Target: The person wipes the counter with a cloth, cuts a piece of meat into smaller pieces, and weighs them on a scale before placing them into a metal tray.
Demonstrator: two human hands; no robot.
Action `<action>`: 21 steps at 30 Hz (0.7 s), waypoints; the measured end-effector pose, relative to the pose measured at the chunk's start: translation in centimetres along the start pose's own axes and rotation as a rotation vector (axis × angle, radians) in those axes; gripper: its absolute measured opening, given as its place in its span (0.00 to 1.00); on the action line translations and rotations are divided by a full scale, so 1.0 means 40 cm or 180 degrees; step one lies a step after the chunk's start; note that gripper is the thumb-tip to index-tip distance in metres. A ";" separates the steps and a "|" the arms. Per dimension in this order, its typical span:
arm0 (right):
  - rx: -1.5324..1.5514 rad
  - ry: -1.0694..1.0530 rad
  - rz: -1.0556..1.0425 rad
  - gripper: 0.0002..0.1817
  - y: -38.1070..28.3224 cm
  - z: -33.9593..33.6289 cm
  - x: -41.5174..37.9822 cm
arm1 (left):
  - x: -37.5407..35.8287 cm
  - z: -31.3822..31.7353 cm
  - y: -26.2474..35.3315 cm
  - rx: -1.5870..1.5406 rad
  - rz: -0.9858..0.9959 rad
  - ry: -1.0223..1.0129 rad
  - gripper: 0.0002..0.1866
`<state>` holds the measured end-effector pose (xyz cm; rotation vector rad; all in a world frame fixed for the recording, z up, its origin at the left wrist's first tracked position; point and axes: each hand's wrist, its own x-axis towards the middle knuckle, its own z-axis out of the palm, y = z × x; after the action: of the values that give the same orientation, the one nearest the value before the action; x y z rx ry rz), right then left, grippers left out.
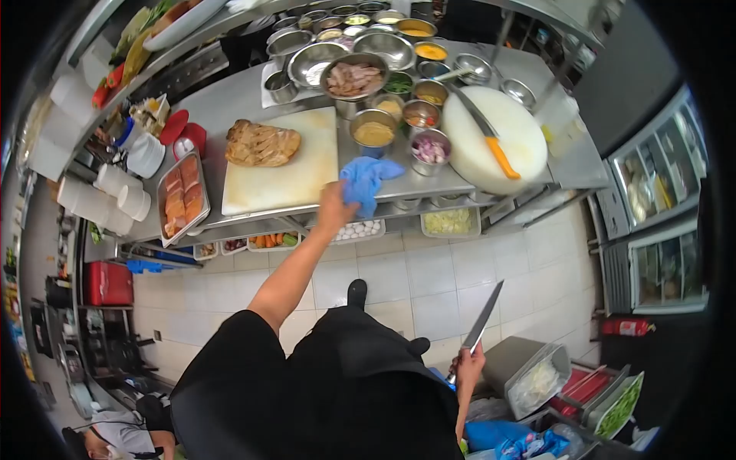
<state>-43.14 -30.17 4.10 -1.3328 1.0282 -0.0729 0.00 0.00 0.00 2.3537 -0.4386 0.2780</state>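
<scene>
A crumpled blue cloth [371,181] touches the left hand [336,211]. A long gray knife [484,316] sticks out from the right hand [469,363].

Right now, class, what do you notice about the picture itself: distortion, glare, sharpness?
Head view: the long grey steel counter bows into an arc, corners black; head view: highlights glint on the wide, shiny steel bowl; head view: the long grey-bladed knife in the right hand has a clear outline, while the image's cluttered left edge looks smeared.
</scene>
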 end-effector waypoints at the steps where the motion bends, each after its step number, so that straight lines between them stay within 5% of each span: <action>1: 0.0019 -0.0033 -0.0017 0.30 -0.035 -0.016 -0.006 | -0.020 0.012 0.121 0.0412 0.0048 -0.0319 0.43; 2: 0.0012 -0.0194 -0.0074 0.29 -0.056 -0.041 -0.003 | -0.046 0.039 0.224 0.0817 0.0101 -0.0673 0.40; 3: 0.0088 -0.0324 -0.0455 0.28 -0.143 0.313 0.081 | 0.189 -0.048 0.034 0.0971 0.0293 -0.0397 0.37; 5: -0.0022 -0.0502 -0.0522 0.24 -0.195 0.386 0.033 | 0.200 -0.011 0.012 0.1043 0.0231 -0.0486 0.35; 7: -0.0090 -0.0509 -0.0613 0.28 -0.248 0.454 0.005 | 0.281 0.004 0.010 0.0312 -0.0497 -0.2401 0.33; 9: -0.0137 -0.0567 -0.0732 0.32 -0.303 0.505 -0.003 | 0.305 -0.006 0.050 -0.0793 -0.1149 -0.2055 0.29; 11: -0.0300 -0.0585 -0.0952 0.34 -0.342 0.559 -0.006 | 0.308 0.037 0.044 -0.1104 -0.0536 -0.0998 0.28; 15: -0.0469 -0.0816 -0.1069 0.33 -0.403 0.642 0.023 | 0.289 0.001 -0.024 -0.0904 -0.0266 -0.0175 0.28; 17: -0.0506 -0.0991 -0.1095 0.33 -0.418 0.689 0.053 | 0.258 -0.105 -0.092 -0.1855 -0.1316 -0.0340 0.27; 19: -0.0429 -0.1436 -0.0991 0.32 -0.439 0.743 0.088 | 0.208 -0.195 -0.160 -0.2884 -0.2828 0.0184 0.22; 21: -0.0393 -0.1823 -0.0791 0.27 -0.463 0.819 0.118 | 0.180 -0.273 -0.221 -0.3417 -0.3600 0.1160 0.21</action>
<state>-10.12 -13.69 12.85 -1.4715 0.3866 0.1809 9.21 11.90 4.72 1.1527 0.7605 -0.0846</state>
